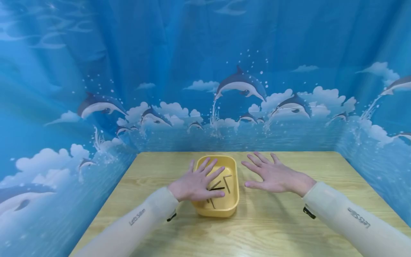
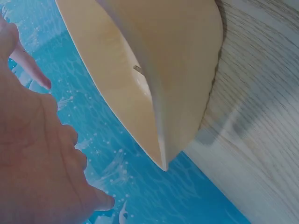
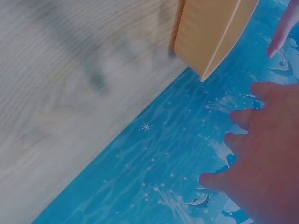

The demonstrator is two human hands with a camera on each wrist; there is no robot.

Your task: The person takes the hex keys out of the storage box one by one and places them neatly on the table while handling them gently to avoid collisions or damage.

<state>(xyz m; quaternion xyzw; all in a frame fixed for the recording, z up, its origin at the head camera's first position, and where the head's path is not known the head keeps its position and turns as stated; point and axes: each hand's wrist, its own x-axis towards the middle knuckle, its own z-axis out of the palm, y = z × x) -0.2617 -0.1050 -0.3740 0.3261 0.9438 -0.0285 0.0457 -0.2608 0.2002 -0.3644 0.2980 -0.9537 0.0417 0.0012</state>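
Sleeves [image 1: 350, 214] slant in from 8 and 4 o'clock of the tub [image 1: 237, 178], which stands on the table [image 1: 273, 228]. Both hands are empty, fingers spread: the left hand [image 1: 199, 182] hovers over the tub's 9 o'clock side, the right hand [image 1: 276, 175] at 3 o'clock, apart from it. Inside lie thin sticks: one brown at 6 o'clock, a black one [image 1: 219, 188] near the middle, more brown ones [image 1: 227, 185] toward 3 o'clock. The left hand hides some, so I cannot tell the count. A dropped left wrist might knock the near rim and slide or tip the tub; crossed sticks could come up together if pinched blindly. Beyond 12 o'clock hangs the curtain [image 1: 192, 35].
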